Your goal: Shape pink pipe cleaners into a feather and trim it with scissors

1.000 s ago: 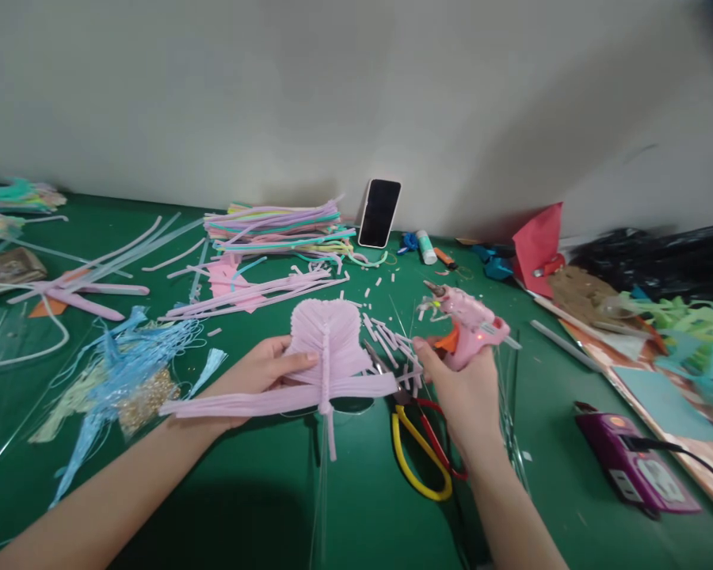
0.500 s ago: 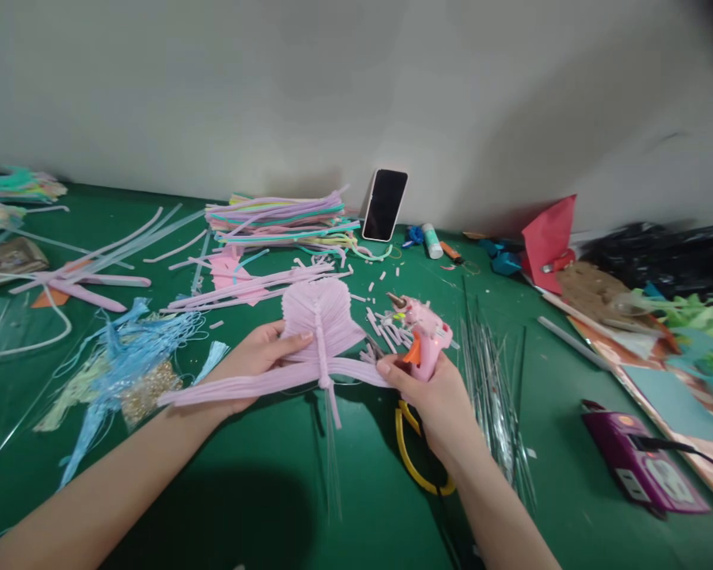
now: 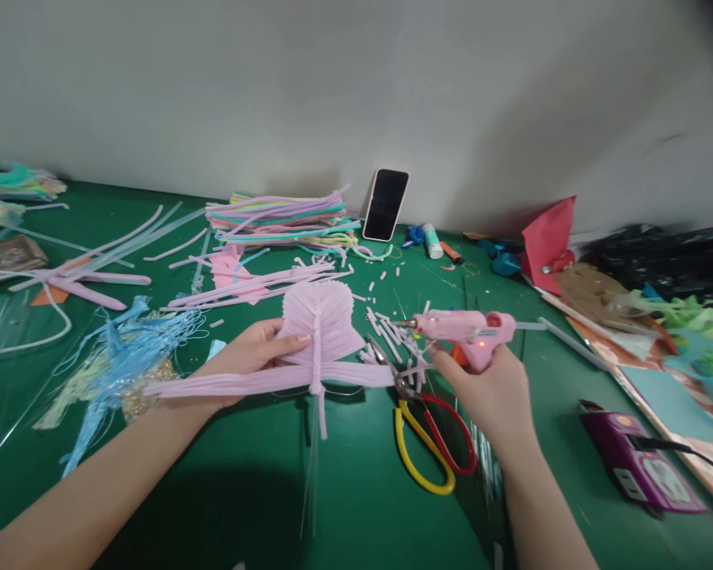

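Note:
A lilac leaf-shaped piece made of pipe cleaners point(image 3: 326, 324) is pinched between the thumb and fingers of my left hand point(image 3: 246, 356). Long lilac strips extend sideways from its base, and thin wires hang below it. My right hand point(image 3: 494, 396) is wrapped round the handle of a pink hot glue gun point(image 3: 460, 326), whose nozzle points left toward the leaf piece. Scissors with one red and one yellow handle point(image 3: 428, 475) lie on the table just below the glue gun. Short lilac cut bits point(image 3: 386, 328) are scattered between the leaf piece and the nozzle.
Behind lie a bundle of coloured pipe cleaners point(image 3: 279, 218) and a propped phone point(image 3: 386, 204). Blue tassels point(image 3: 119, 356) are at left. A purple power strip point(image 3: 642, 463) with a black cable sits at right, near paper scraps. A wall point(image 3: 273, 87) closes off the back.
My right hand has moved right and turned the glue gun from pointing up-left to nearly level. The scissors are now uncovered. The leaf piece has shifted slightly left in my left hand.

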Demonstrator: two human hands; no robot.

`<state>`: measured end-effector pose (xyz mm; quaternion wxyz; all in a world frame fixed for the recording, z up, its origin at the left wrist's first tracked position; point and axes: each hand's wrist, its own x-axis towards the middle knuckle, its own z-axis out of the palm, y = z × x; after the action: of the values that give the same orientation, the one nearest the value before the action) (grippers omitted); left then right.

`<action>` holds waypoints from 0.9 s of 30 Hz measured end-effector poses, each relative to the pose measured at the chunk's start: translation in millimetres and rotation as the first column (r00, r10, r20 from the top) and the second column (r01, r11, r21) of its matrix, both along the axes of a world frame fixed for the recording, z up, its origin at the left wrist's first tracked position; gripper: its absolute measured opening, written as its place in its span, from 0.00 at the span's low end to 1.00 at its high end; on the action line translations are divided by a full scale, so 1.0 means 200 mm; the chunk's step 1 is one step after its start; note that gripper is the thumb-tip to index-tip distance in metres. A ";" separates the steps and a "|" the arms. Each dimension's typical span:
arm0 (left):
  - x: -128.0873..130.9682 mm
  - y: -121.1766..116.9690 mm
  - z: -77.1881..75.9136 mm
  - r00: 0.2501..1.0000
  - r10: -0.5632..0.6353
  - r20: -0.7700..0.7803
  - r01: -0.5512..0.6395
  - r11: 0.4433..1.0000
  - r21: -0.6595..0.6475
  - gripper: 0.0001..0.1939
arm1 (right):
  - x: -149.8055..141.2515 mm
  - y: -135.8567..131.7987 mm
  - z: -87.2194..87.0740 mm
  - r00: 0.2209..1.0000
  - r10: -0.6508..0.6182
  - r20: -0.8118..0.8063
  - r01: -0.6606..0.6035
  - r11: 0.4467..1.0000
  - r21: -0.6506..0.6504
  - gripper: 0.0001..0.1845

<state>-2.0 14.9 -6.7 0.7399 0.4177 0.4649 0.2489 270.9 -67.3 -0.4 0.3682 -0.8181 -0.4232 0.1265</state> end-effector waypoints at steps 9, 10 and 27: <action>0.00 0.01 0.02 0.999 -0.042 0.030 0.043 0.999 -0.026 0.19 | 0.03 -0.02 -0.07 0.960 0.218 0.174 -0.199 0.973 -0.121 0.14; 0.00 0.01 0.02 0.999 -0.042 0.026 0.043 0.999 -0.025 0.19 | 0.03 -0.02 -0.08 0.958 0.221 0.181 -0.200 0.972 -0.127 0.13; -0.01 0.02 0.00 0.996 -0.075 -0.040 0.075 0.997 -0.007 0.15 | 0.04 -0.02 -0.08 0.948 0.270 0.171 -0.241 0.955 -0.173 0.11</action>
<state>-4.6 18.1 -7.4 0.7404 0.4378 0.4642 0.2113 278.2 -70.9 -16.3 0.2432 -0.7901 -0.5487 0.1249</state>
